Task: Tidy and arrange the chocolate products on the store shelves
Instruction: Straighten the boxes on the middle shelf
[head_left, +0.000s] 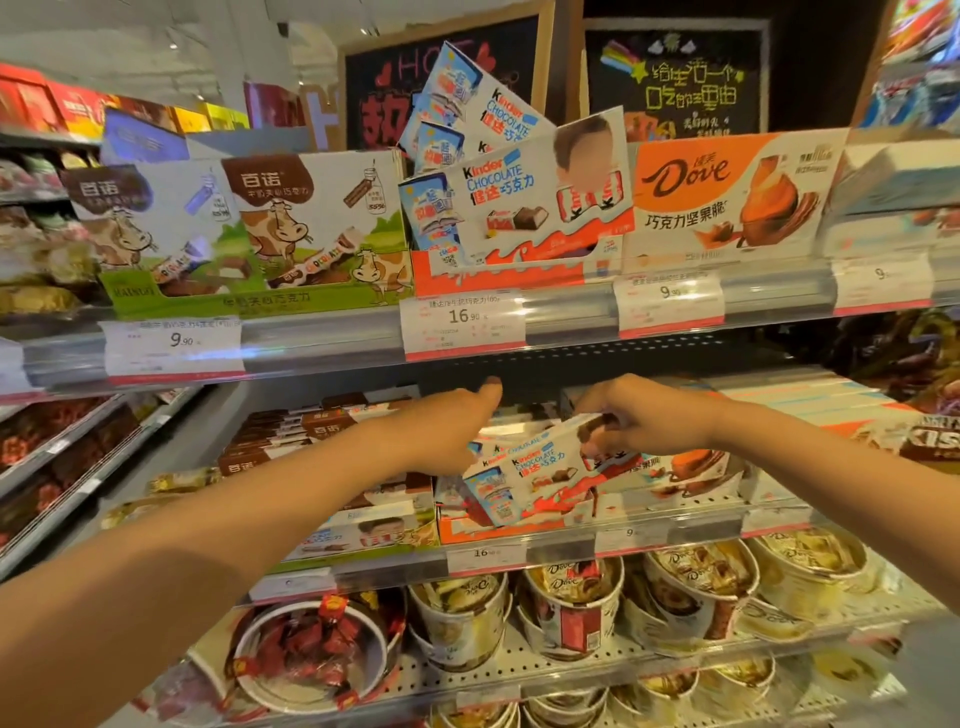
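Note:
On the middle shelf a white Kinder chocolate box (535, 470) leans tilted at the front of its stack. My right hand (641, 421) grips its upper right edge, fingers curled over the top. My left hand (457, 423) reaches in at the box's left end, thumb up, with its fingers hidden behind the box. On the top shelf, Kinder boxes (519, 202) stand crookedly, with two more (467, 98) leaning askew behind them. Beside them stand a cow-printed chocolate carton (291, 228) and an orange Dove box (727, 192).
Brown chocolate boxes (291, 431) fill the middle shelf's left side, Dove boxes (691, 467) its right. Tubs of wrapped chocolates (571, 608) stand on the lower shelf. Price tags (462, 325) line the shelf rails. Chalkboard signs (675, 78) hang behind the top shelf.

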